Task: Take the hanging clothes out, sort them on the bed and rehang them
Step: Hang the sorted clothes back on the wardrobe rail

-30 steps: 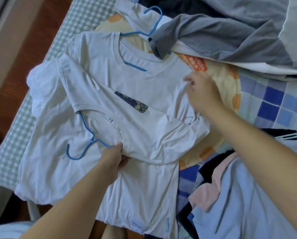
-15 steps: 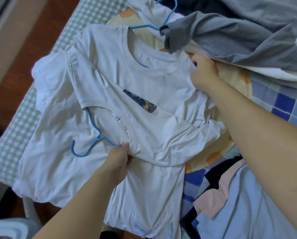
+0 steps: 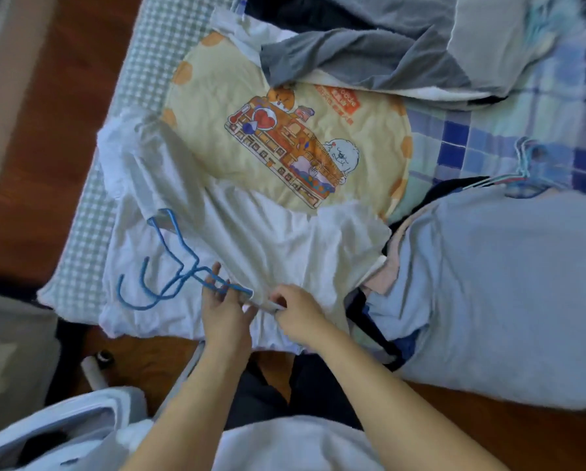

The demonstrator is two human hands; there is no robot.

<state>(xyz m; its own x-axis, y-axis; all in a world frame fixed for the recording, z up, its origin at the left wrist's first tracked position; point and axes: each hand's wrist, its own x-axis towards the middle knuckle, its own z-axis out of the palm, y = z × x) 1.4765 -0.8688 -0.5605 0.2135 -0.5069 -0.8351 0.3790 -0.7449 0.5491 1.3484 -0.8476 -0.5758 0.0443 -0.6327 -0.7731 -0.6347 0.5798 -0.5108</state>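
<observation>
White t-shirts (image 3: 257, 239) lie bunched in a pile at the near edge of the bed, with two blue wire hangers (image 3: 162, 266) hooked together at their left side. My left hand (image 3: 222, 307) holds the hangers' wire at the shirts' collar, fingers partly stretched. My right hand (image 3: 298, 314) pinches the white fabric right beside it, almost touching the left hand. A light blue garment (image 3: 488, 283) lies to the right of the pile.
A round yellow cushion (image 3: 285, 137) with a cartoon print lies bare behind the shirts. Grey clothes (image 3: 369, 56) are heaped at the far side, over a blue checked cover (image 3: 471, 141). More hangers (image 3: 519, 168) lie at the right. Wooden floor (image 3: 47, 130) runs along the left.
The upper white shirt has been pulled toward me onto the other one, which bares the yellow cushion. My right hand has come from the far shoulder down next to my left hand.
</observation>
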